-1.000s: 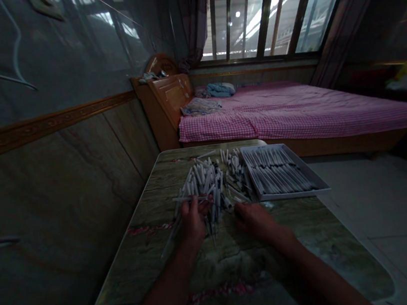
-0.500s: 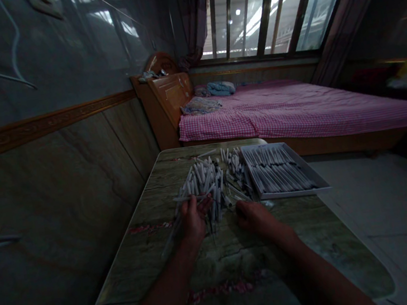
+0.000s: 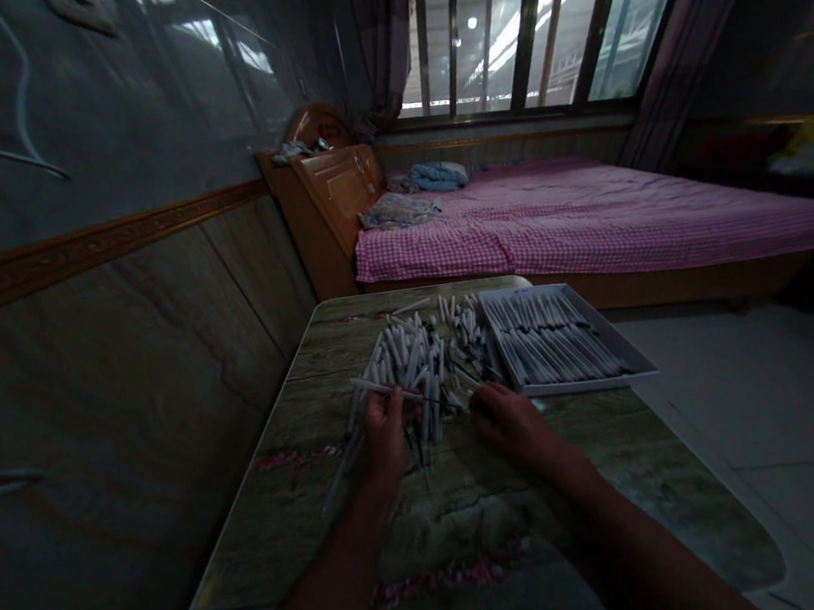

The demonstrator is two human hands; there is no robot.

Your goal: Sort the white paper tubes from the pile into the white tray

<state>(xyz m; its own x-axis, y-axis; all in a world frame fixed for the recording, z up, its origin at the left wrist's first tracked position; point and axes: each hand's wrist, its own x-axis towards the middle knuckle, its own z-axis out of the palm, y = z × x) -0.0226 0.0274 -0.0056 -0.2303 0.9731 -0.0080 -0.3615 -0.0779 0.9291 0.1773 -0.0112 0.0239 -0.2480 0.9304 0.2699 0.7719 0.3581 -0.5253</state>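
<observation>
The left hand (image 3: 387, 439) sits at the near edge of a loose heap of slim white tubes (image 3: 409, 375) in the middle of the table (image 3: 469, 529). Its fingers curl closed, gripping at least one tube that lies crosswise over them. The right hand (image 3: 508, 422) rests just beside the heap on the tray side, fingers bent downward against the tabletop; whether it holds anything is hard to tell in this dim light.

The tubes are smooth, thin and straight, and many have dark tips. They lie crossed and jumbled on the table, with a few longer, paler rods poking out past the left hand. The table has a mottled green-brown, stone-like printed top with pink streaks and rounded corners.

A shallow white rectangular tray (image 3: 585, 384) sits at the table's far right, touching the heap's edge. It holds tubes packed side by side in neat, nearly parallel rows, filling most of its flat bottom.

Along the table's left side runs a glossy marble-patterned wall panel (image 3: 125, 405) with a carved wooden trim strip (image 3: 66, 250). Past the table's far end stands a bed with a pink gingham sheet (image 3: 593, 228), a wooden headboard (image 3: 336, 184) and a crumpled blue cloth (image 3: 438, 175).
</observation>
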